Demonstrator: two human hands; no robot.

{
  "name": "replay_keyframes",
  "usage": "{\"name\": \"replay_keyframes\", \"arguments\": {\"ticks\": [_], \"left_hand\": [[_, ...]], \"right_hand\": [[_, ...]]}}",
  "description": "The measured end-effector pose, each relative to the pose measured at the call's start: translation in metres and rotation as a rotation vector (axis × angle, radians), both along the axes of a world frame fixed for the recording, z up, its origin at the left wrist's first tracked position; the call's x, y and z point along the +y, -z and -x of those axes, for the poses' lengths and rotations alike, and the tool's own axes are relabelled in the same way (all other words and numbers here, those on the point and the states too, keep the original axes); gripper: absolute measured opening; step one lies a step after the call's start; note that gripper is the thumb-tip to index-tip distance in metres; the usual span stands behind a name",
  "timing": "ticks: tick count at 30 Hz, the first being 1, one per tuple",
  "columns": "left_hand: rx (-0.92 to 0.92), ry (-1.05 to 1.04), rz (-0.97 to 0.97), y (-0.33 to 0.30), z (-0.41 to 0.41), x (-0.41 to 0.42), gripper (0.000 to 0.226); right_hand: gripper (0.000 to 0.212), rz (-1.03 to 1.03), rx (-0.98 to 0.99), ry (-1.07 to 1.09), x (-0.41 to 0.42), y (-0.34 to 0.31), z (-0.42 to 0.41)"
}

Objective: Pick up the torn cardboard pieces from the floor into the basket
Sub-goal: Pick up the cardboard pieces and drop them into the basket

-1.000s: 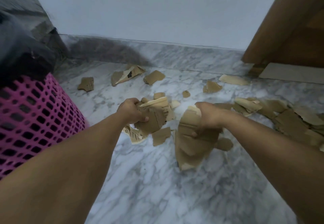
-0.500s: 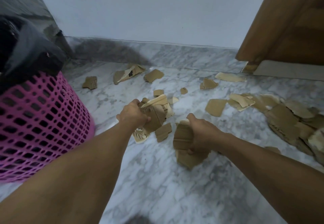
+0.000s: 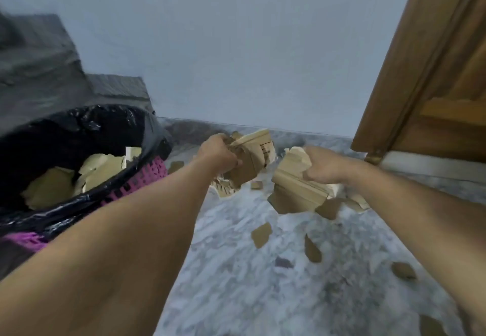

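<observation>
While both arms reach forward above the marble floor (image 3: pixel 236 283), each hand carries a bundle of torn cardboard. The left hand (image 3: pixel 218 153) has its grip curled tight round a wad of brown pieces (image 3: pixel 249 162) — one pale flap sticks up past the knuckles — and it hangs just to the right of the pink basket (image 3: pixel 147 178). The right hand (image 3: pixel 324 164) is farther right of the basket, its grip likewise closed on a stack of cardboard (image 3: pixel 297 188) that droops below the fist.

The basket is lined with a black plastic bag (image 3: pixel 86 122) folded over its rim (only a strip of pink lattice shows beneath it), and several cardboard pieces (image 3: pixel 100 170) already lie inside. More scraps (image 3: pixel 261 234) lie scattered on the floor to the right of the basket, under and beyond the hands — some small ones sit nearer the camera. Well to the right of the basket stands a wooden door (image 3: pixel 434 86), against the pale wall (image 3: pixel 236 46). The frame is motion-blurred, so fine detail is unclear.
</observation>
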State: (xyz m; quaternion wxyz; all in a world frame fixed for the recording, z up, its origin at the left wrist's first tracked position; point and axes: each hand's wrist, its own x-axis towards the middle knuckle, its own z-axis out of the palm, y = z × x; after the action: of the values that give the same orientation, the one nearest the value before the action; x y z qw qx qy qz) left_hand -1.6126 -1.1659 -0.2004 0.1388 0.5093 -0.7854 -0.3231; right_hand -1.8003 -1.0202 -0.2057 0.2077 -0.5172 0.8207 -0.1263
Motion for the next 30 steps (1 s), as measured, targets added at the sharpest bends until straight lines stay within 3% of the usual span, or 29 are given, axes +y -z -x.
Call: {"name": "replay_keyframes", "arguments": {"ticks": [7,13,21,24,25,28,30], "left_hand": [[0.106,-0.071,0.175,-0.119,-0.059,0.009,0.060],[0.079,-0.201,0.298,-0.171,-0.142,-0.008,0.057],[-0.063,-0.381,0.255,-0.154,-0.249,-0.066,0.029],[-0.065,-0.445,0.178,-0.133,-0.273,-0.085,0.019],[-0.058,-0.437,0.112,-0.124,-0.278,-0.089,0.018],[-0.130,-0.351,-0.070,-0.100,-0.287,-0.090,0.026],[-0.192,-0.323,-0.068,-0.089,-0.291,-0.091,0.046]], "right_hand": [[0.029,0.179,0.047,0.020,-0.017,-0.115,-0.051],[0.024,0.352,-0.134,0.043,-0.056,-0.174,-0.127],[0.023,0.417,-0.236,0.018,-0.139,-0.166,-0.242],[0.005,0.398,-0.218,0.002,-0.167,-0.144,-0.271],[0.013,0.387,-0.231,-0.007,-0.175,-0.133,-0.278],[0.041,0.296,-0.217,-0.051,-0.183,-0.112,-0.289],[0.036,0.257,-0.188,-0.056,-0.179,-0.108,-0.287]]}}
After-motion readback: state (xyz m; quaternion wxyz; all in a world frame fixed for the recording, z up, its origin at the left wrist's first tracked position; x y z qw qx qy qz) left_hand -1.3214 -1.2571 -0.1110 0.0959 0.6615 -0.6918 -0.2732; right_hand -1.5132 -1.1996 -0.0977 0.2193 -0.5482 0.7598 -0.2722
